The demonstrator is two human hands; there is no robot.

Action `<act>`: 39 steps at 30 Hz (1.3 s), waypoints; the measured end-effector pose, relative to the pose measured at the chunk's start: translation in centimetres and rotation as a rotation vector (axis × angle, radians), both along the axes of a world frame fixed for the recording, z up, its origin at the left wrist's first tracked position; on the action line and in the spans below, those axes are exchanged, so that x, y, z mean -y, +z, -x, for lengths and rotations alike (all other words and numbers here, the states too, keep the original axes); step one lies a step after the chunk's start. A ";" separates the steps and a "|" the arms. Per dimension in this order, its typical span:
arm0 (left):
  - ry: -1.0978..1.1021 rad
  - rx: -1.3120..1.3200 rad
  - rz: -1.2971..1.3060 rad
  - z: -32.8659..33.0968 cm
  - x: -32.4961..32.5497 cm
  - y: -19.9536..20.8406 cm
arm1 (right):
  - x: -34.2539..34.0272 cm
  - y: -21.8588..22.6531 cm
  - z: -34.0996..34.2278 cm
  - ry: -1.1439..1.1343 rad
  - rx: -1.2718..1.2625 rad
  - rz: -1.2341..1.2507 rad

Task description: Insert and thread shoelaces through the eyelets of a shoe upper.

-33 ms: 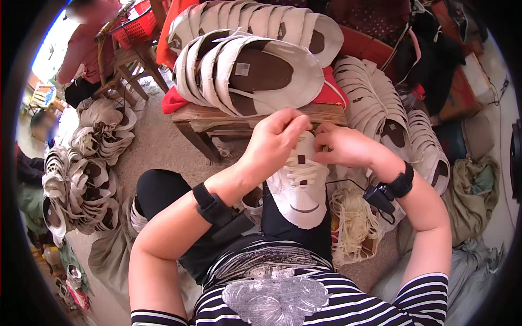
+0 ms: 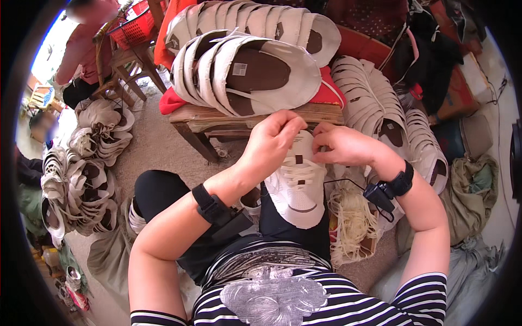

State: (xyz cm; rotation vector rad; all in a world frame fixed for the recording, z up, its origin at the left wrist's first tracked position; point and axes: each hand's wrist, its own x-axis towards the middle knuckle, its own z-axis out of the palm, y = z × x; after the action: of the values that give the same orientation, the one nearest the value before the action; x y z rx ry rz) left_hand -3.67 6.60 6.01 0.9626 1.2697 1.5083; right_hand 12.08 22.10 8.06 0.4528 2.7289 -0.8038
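A white shoe upper (image 2: 298, 190) with a grey curved line at its toe lies over my thigh, toe toward me. A white lace (image 2: 300, 179) crosses its lower eyelets, and a small dark patch shows on the tongue. My left hand (image 2: 274, 138) is closed in a pinch at the upper left of the opening, its thumb and forefinger together. On the other side, my right hand (image 2: 345, 145) pinches with bent fingers close to the upper eyelets. What lies between the fingertips of either hand is too small or hidden to make out.
Beyond my hands, a wooden stool (image 2: 255, 115) bears nested shoe uppers (image 2: 283, 95) on red cloth. More stacked uppers (image 2: 370, 103) stand at right, others (image 2: 87, 179) on the floor at left. A box of pale laces (image 2: 353, 223) sits by my right leg. A person (image 2: 87, 54) sits far left.
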 end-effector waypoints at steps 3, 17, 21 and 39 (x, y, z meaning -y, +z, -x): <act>0.151 -0.207 -0.007 -0.9 -0.7 -2.8 | -0.9 -0.6 -1.2 0.044 -0.021 0.237; -0.006 -0.993 -0.063 -1.8 -2.1 -3.2 | 1.9 -3.1 -3.6 0.071 -0.609 -0.341; -0.093 0.229 0.174 1.5 0.3 5.0 | 3.8 -1.8 -3.6 -0.030 -0.686 -0.164; -0.006 1.012 -0.265 4.5 4.9 -3.7 | 2.2 -2.5 -1.5 -0.716 -0.649 1.098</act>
State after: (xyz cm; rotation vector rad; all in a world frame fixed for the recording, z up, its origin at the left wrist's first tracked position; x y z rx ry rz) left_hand -8.21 1.71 2.33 0.2364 0.3416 1.8164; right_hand 13.61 19.93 5.58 0.9937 1.9727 -2.7555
